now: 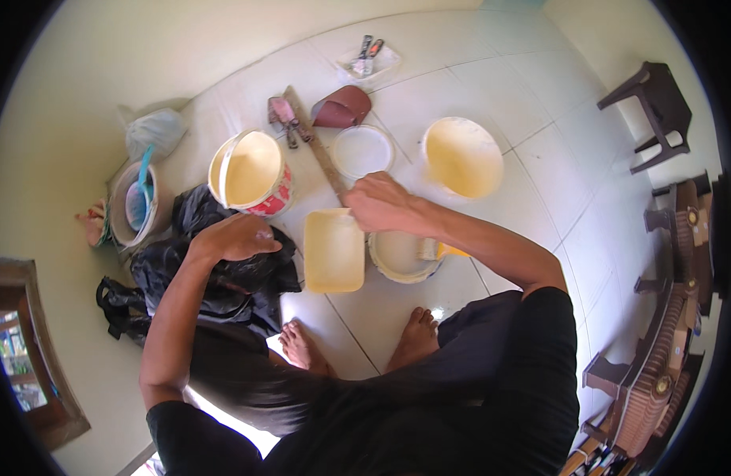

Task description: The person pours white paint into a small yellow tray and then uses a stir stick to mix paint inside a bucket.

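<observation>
My right hand [385, 205] is closed at the far right corner of a shallow cream tray [334, 252]. Whether its fingers grip the tray's rim or something small is hidden. Beyond that hand a long wooden strip [318, 148] lies on the floor. To the left, my left hand [245, 237] hovers over crumpled black plastic [211, 274] with its fingers curled in; what they hold, if anything, does not show. Right of the tray sits a round pale lid [405, 258], with a yellow-handled brush [441, 251] across its edge, partly under my right forearm.
A handled bucket [250, 170] and another cream bucket [461, 157] flank a white lid [362, 151] and a brown-red container [342, 107]. Scrapers [367, 57] lie farther off. A grey pail [142, 210] stands by the left wall, wooden furniture [659, 333] at the right.
</observation>
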`<state>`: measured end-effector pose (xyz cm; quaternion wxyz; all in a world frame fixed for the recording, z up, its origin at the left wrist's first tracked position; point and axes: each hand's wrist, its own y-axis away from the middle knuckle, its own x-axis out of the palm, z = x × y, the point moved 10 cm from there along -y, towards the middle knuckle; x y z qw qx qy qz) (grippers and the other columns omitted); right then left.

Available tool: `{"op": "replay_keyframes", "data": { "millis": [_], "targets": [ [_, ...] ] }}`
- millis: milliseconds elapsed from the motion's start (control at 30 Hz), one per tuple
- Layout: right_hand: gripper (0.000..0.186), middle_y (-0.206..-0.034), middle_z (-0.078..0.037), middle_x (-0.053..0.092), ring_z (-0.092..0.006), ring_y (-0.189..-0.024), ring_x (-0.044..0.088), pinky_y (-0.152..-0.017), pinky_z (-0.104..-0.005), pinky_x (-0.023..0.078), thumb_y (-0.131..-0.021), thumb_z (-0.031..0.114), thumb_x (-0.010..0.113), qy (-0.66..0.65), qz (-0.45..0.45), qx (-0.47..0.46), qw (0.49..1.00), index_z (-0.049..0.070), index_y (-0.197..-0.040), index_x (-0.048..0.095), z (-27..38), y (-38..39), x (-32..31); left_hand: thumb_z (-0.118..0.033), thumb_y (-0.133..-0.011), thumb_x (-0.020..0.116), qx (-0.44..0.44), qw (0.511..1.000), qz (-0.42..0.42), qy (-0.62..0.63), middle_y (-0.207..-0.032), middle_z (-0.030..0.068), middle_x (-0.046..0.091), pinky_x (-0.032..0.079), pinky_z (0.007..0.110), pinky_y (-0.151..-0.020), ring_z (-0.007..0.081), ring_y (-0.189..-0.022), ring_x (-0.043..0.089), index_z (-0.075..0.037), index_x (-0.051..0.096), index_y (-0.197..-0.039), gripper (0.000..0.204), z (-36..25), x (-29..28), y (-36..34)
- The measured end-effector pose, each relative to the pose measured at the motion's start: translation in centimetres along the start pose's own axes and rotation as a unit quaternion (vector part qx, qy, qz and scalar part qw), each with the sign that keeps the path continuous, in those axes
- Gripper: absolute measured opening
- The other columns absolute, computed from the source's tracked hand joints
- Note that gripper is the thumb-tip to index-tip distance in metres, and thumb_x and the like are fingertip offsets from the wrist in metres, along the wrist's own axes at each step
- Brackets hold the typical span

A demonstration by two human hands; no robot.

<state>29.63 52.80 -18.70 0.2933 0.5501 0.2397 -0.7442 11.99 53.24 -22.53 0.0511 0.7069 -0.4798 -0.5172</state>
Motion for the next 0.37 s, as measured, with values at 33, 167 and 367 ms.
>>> {"op": "replay_keyframes", "data": {
  "millis": [33,167,367],
  "targets": [
    [0.013,-0.062,-0.025,0.06,-0.0424,-0.06,0.063,-0.056,-0.0482,0.05,-0.065,0.009,0.066,-0.001,0.021,-0.004,1.0,-0.003,-0.062,0.063,0.1,0.2,0.1,-0.039,-0.092,0.064,-0.001,1.0,-0.001,-0.006,-0.092,0.0189,0.071,0.05,0.04,-0.08,0.0324,-0.088,0.067,0.001,0.07,-0.099,0.041,0.2,0.0,0.2],
    [0.012,-0.063,-0.025,0.061,-0.0422,-0.062,0.063,-0.057,-0.047,0.051,-0.062,0.008,0.066,-0.025,0.096,-0.01,0.995,-0.004,-0.062,0.065,2.1,0.7,1.8,-0.041,-0.092,0.062,-0.015,1.0,0.023,-0.009,-0.095,0.0188,0.07,0.051,0.04,-0.081,0.0319,-0.09,0.067,0.001,0.07,-0.1,0.043,0.0,0.1,-0.3],
    [0.022,-0.066,-0.022,0.064,-0.0425,-0.067,0.065,-0.065,-0.0488,0.052,-0.068,0.019,0.071,-0.106,0.047,-0.015,0.993,-0.002,-0.066,0.066,4.0,0.0,3.9,-0.043,-0.094,0.061,-0.031,0.999,0.019,0.009,-0.099,0.0172,0.072,0.051,0.038,-0.087,0.0292,-0.098,0.068,0.001,0.07,-0.102,0.046,0.2,0.1,0.0]
  ]
}}
